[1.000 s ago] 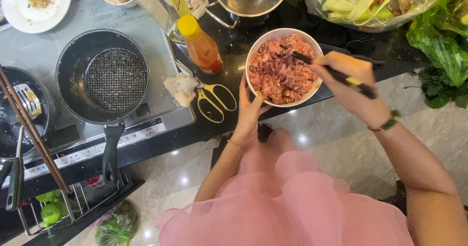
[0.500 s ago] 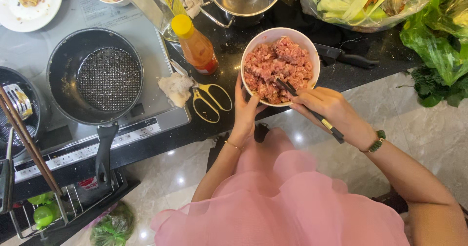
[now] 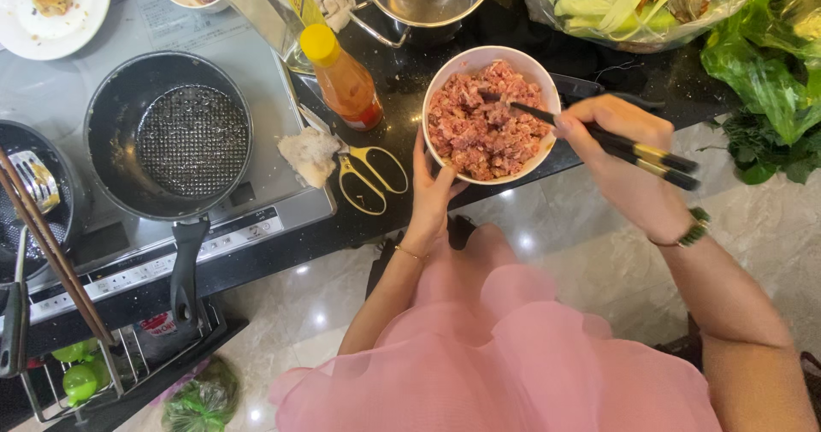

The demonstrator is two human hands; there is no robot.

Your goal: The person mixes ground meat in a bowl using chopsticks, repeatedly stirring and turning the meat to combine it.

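Observation:
A white bowl [image 3: 451,68] full of pink minced meat [image 3: 481,124] sits at the front edge of the black counter. My left hand [image 3: 430,191] cups the bowl's near left side from below. My right hand [image 3: 623,154] grips a pair of dark chopsticks [image 3: 590,133] whose tips are buried in the meat near the bowl's far side. A watch sits on my right wrist, a thin bracelet on my left.
Left of the bowl lie yellow-handled scissors [image 3: 369,175], a crumpled tissue [image 3: 310,154] and an orange sauce bottle [image 3: 344,81]. A black pan [image 3: 167,141] stands on the cooktop [image 3: 256,201]. Behind are a steel pot [image 3: 428,0], bagged vegetables [image 3: 633,0] and leafy greens [image 3: 770,73].
My right hand swung the chopsticks through the meat, from the bowl's right side down to its near side and back up to the right. The left hand stayed on the bowl.

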